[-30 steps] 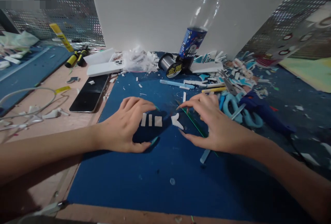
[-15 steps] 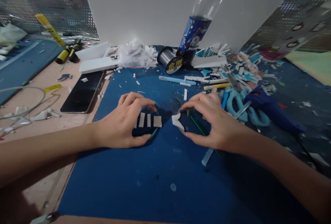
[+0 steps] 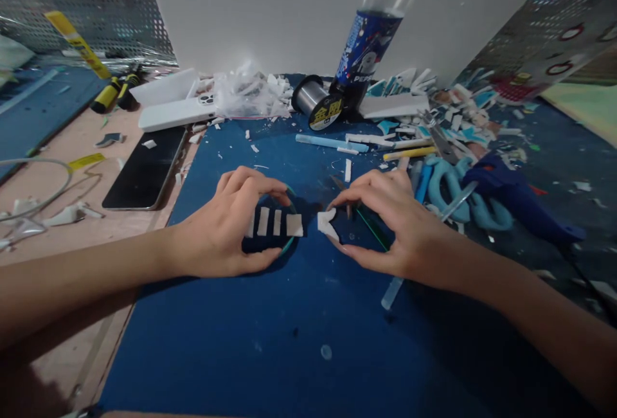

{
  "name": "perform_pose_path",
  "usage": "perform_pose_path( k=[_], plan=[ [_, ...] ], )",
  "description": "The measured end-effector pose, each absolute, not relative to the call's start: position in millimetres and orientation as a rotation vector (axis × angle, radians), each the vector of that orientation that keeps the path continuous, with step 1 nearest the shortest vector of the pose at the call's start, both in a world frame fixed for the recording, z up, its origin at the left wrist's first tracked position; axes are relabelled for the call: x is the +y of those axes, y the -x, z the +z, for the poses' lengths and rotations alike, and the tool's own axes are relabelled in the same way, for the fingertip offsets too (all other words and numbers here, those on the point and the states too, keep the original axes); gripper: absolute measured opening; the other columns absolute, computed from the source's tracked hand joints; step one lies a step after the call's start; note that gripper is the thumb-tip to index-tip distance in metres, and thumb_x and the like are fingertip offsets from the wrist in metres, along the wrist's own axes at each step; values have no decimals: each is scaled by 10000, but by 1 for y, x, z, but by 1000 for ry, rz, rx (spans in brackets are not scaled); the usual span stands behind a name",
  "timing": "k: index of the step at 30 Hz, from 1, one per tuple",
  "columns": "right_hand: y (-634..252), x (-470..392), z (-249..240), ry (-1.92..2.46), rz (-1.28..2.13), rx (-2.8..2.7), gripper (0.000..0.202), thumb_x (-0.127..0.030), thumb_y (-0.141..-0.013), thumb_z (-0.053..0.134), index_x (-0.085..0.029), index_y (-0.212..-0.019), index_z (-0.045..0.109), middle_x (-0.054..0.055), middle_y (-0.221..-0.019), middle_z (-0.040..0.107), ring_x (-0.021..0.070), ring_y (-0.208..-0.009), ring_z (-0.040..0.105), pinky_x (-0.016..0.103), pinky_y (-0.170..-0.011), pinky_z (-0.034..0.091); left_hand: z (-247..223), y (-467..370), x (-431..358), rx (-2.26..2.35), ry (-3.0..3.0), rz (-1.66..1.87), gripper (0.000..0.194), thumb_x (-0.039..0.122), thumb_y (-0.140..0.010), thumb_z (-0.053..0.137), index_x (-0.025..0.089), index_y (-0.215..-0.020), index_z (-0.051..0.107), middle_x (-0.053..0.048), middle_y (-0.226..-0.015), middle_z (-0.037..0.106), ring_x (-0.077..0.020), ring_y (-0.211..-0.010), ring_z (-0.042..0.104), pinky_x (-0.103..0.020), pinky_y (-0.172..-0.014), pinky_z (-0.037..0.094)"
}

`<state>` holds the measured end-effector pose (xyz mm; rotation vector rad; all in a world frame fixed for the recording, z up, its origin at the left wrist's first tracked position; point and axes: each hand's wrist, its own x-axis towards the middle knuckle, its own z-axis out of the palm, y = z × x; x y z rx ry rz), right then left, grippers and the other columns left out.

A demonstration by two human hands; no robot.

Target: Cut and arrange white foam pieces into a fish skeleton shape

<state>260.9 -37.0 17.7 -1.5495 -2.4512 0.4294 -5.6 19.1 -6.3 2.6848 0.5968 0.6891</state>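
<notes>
Above the blue mat [image 3: 216, 334], the left hand [image 3: 226, 225] curves half open around pale, flat strips [image 3: 263, 221], a thin green arc [image 3: 290, 245] at its fingertips. The right hand [image 3: 402, 225] mirrors it, half open beside a notched white piece [image 3: 326, 221]; any grip is unclear.

Two hands [image 3: 226, 225] [image 3: 402, 225], one forked piece [image 3: 326, 222], one spool [image 3: 315, 102]
</notes>
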Motion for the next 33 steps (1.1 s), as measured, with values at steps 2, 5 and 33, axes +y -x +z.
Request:
perform_pose_path(
  k=[2, 5, 33],
  plan=[
    [-260, -37, 17, 1548, 448, -2441, 387, -508, -828, 582, -267, -1130, 556, 95, -1046, 526, 289, -992, 463, 427, -806, 377, -6, 6, 19, 589, -2669, 688, 530, 312, -830, 614, 182, -1261, 334, -121, -1115, 580, -286, -1066, 496, -468, -867, 457],
    [-259, -37, 16, 1543, 459, -2423, 380, -516, -834, 582, -266, -1119, 562, 92, -1038, 531, 293, -998, 468, 434, -817, 378, -5, 6, 19, 573, -2657, 681, 534, 302, -830, 619, 176, -1262, 330, -127, -1118, 579, -289, -1068, 494, -472, -861, 460],
    [-255, -50, 30, 1430, 438, -2425, 475, -370, -840, 571, -240, -1278, 440, 104, -1124, 511, 289, -1016, 465, 429, -794, 403, -3, 8, 19, 554, -2628, 714, 498, 263, -813, 630, 171, -1228, 370, -129, -1119, 577, -285, -1048, 494, -444, -841, 437]
  ],
)
